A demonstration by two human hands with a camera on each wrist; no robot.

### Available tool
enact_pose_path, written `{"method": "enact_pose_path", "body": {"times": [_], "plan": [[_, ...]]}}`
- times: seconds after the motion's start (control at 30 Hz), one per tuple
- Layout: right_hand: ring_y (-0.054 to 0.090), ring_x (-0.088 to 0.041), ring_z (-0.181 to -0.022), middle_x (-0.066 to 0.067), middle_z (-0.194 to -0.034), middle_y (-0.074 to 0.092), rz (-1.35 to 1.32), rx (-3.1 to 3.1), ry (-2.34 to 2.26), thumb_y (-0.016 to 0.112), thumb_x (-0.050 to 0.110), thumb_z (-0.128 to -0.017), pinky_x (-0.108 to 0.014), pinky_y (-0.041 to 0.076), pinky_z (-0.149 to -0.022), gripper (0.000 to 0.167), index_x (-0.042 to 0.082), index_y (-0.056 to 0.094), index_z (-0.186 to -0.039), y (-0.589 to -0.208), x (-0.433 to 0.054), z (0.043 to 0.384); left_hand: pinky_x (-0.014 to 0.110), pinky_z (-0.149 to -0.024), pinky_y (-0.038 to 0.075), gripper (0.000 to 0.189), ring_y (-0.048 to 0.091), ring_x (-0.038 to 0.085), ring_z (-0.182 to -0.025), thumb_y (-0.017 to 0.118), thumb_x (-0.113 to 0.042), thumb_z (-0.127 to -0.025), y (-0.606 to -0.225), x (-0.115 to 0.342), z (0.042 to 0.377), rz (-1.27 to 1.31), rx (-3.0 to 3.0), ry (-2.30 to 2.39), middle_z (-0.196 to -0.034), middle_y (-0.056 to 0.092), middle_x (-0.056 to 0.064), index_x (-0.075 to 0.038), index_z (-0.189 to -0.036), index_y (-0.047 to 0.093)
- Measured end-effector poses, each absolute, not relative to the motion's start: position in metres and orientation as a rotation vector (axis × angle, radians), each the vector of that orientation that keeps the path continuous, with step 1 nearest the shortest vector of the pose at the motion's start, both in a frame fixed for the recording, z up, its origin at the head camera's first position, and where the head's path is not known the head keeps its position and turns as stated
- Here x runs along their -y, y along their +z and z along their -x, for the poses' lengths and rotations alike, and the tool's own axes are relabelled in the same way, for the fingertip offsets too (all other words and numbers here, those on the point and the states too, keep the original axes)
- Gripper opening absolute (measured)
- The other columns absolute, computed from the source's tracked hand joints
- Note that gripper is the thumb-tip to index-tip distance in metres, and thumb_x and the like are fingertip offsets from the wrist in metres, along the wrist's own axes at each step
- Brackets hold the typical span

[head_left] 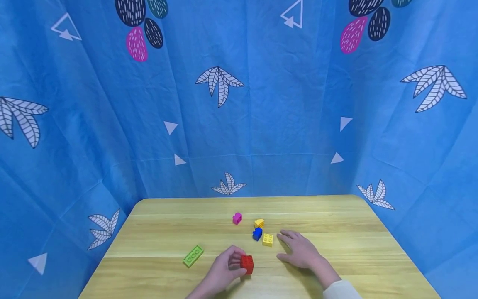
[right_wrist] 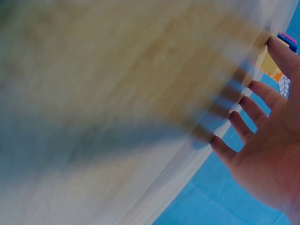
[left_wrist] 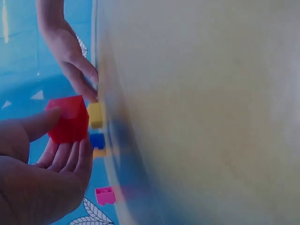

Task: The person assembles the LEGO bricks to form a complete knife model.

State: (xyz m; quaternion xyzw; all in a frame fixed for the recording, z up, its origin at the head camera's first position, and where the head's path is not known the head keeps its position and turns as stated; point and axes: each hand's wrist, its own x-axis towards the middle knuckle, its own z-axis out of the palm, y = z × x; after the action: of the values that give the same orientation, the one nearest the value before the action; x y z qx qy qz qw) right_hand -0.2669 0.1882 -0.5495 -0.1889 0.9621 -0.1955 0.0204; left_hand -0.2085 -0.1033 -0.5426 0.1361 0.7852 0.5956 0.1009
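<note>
My left hand (head_left: 221,272) holds a red toy brick (head_left: 247,264) between thumb and fingers, near the front middle of the table. In the left wrist view the red brick (left_wrist: 69,119) is pinched with the thumb on one face and the fingertips on another. My right hand (head_left: 300,251) holds nothing; its fingers are spread, and in the right wrist view the fingertips (right_wrist: 214,139) touch the tabletop. Just left of it lies a yellow brick with studs (head_left: 267,239). Beside that are a blue brick (head_left: 257,234) and an orange-yellow sloped brick (head_left: 259,223).
A magenta brick (head_left: 237,218) lies farther back on the wooden table (head_left: 157,224). A long green brick (head_left: 193,256) lies to the left of my left hand. Blue patterned curtain (head_left: 284,124) hangs behind the table and at both sides.
</note>
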Motion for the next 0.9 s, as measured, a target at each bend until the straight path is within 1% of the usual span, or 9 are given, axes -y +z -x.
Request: {"method": "enact_pose_path", "body": {"times": [0.3, 0.5, 0.7, 0.9], "plan": [[0.044, -0.043, -0.144, -0.015, -0.158, 0.048, 0.572, -2.979, -0.589, 0.077, 0.047, -0.089, -0.066, 0.037, -0.117, 0.072, 0.011, 0.056, -0.148, -0.5503, -0.1877, 0.2682, 0.042, -0.098, 0.060, 0.040, 0.069, 0.030, -0.111, 0.077, 0.008, -0.082, -0.5433, 0.0987, 0.2073, -0.352, -2.279, 1.732, -0.114, 0.071, 0.006, -0.009, -0.115, 0.063], [0.043, -0.043, -0.145, -0.015, -0.158, 0.047, 0.567, -2.977, -0.579, 0.077, 0.047, -0.090, -0.065, 0.037, -0.117, 0.072, 0.011, 0.055, -0.148, -0.5510, -0.1876, 0.2692, 0.044, -0.097, 0.061, 0.041, 0.069, 0.030, -0.109, 0.077, 0.011, -0.080, -0.5461, 0.0981, 0.2067, -0.366, -2.264, 1.738, -0.113, 0.070, 0.008, -0.007, -0.113, 0.063], [0.043, -0.043, -0.145, -0.014, -0.158, 0.048, 0.570, -2.980, -0.575, 0.077, 0.047, -0.090, -0.064, 0.038, -0.117, 0.072, 0.011, 0.056, -0.148, -0.5517, -0.1878, 0.2692, 0.043, -0.097, 0.061, 0.041, 0.069, 0.030, -0.109, 0.078, 0.012, -0.078, -0.5494, 0.0970, 0.2071, -0.362, -2.273, 1.721, -0.111, 0.070, 0.006, -0.008, -0.111, 0.063], [0.043, -0.043, -0.145, -0.015, -0.158, 0.048, 0.574, -2.981, -0.576, 0.077, 0.047, -0.089, -0.065, 0.038, -0.117, 0.073, 0.011, 0.055, -0.148, -0.5531, -0.1879, 0.2699, 0.041, -0.096, 0.061, 0.041, 0.069, 0.029, -0.108, 0.076, 0.015, -0.078, -0.5517, 0.0973, 0.2065, -0.390, -2.269, 1.707, -0.109, 0.069, 0.007, -0.006, -0.109, 0.062]]}}
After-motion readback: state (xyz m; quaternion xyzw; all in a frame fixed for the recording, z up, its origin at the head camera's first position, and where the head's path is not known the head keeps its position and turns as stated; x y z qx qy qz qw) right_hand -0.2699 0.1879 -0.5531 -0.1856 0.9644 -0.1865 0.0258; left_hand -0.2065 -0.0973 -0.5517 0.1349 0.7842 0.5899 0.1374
